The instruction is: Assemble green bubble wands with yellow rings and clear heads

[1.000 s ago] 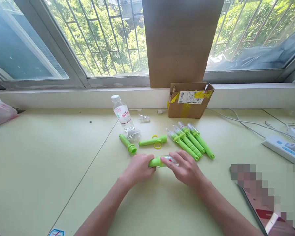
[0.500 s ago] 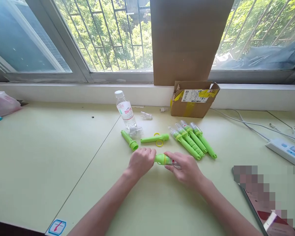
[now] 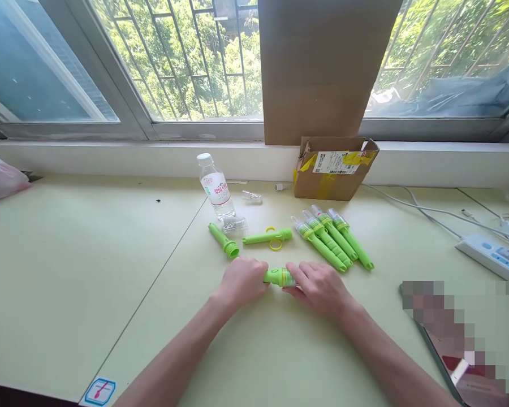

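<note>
My left hand [image 3: 246, 277] is wrapped round the handle of a green plastic tube with a clear cap [image 3: 276, 276]. The fingers of my right hand [image 3: 318, 285] close on its clear end and hide most of it. A yellow ring shows where cap and handle meet. Just beyond my left hand lies an uncapped green handle [image 3: 224, 240] with a threaded end. A second bare green handle [image 3: 267, 236] lies across two yellow rings [image 3: 275, 245]. Beyond my right hand, several capped green tubes [image 3: 328, 240] lie side by side.
A water bottle [image 3: 217, 189] stands behind the handles, with a clear ridged cap [image 3: 234, 226] at its foot. Farther back are small clear pieces [image 3: 253, 197] and an open cardboard box [image 3: 334, 172]. A power strip [image 3: 490, 257] and a phone-like device [image 3: 436, 345] lie right.
My right hand has turned over slightly and now covers more of the clear end. The green tube has rolled a little in my hands. Other things lie as before.
</note>
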The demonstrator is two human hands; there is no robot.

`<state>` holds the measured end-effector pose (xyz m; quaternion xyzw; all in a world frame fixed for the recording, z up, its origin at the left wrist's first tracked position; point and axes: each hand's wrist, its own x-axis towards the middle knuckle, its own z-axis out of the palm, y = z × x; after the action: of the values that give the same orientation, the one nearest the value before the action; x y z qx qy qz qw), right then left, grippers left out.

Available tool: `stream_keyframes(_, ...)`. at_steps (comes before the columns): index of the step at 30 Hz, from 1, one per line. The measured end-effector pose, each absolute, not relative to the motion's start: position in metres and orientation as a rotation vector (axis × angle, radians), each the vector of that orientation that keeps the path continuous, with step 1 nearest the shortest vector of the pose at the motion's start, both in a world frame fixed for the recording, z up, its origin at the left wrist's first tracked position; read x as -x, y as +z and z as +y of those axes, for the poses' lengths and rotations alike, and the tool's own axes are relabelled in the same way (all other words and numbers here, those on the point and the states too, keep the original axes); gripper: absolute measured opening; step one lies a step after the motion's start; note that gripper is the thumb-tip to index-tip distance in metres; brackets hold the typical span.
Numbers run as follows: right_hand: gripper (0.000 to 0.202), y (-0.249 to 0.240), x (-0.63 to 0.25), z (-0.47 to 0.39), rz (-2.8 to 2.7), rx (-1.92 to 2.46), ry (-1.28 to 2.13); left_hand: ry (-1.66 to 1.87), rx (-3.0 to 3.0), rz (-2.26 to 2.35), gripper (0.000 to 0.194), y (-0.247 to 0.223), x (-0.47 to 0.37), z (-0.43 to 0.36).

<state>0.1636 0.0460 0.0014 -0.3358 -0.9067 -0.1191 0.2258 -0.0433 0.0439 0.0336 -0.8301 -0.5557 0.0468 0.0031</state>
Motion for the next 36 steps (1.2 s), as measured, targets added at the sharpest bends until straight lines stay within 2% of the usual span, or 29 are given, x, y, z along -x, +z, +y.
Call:
stream_keyframes(8, 0.029, 0.002, -0.165, 0.04, -2.569, 1.116, -0.039, 0.139, 2.593, -1.676, 0.012, 0.031, 0.042, 0.043)
stream_keyframes(24, 0.03, 0.005, -0.165, 0.041, -2.521, 1.127, 0.202, 0.045, 2.553, -1.55, 0.023, 0.024, 0.047, 0.046)
stream_keyframes(27, 0.027, 0.004, -0.164, 0.044, -2.482, 1.127, 0.077, 0.03, 2.524, -1.605, 0.026, 0.027, 0.042, 0.045)
stream_keyframes(30, 0.015, 0.007, -0.162, 0.047, -2.366, 1.156, -0.274, 0.023, 2.491, -1.687, 0.022, 0.032, 0.034, 0.041)
stream_keyframes(33, 0.02, 0.01, -0.16, 0.047, -2.228, 1.17, -0.582, 0.07, 2.535, -1.837, 0.015, 0.038, 0.025, 0.035)
stream_keyframes(36, 0.019, 0.01, -0.159, 0.047, -2.164, 1.143, -0.716, 0.164, 2.614, -1.96, 0.016, 0.045, 0.022, 0.031)
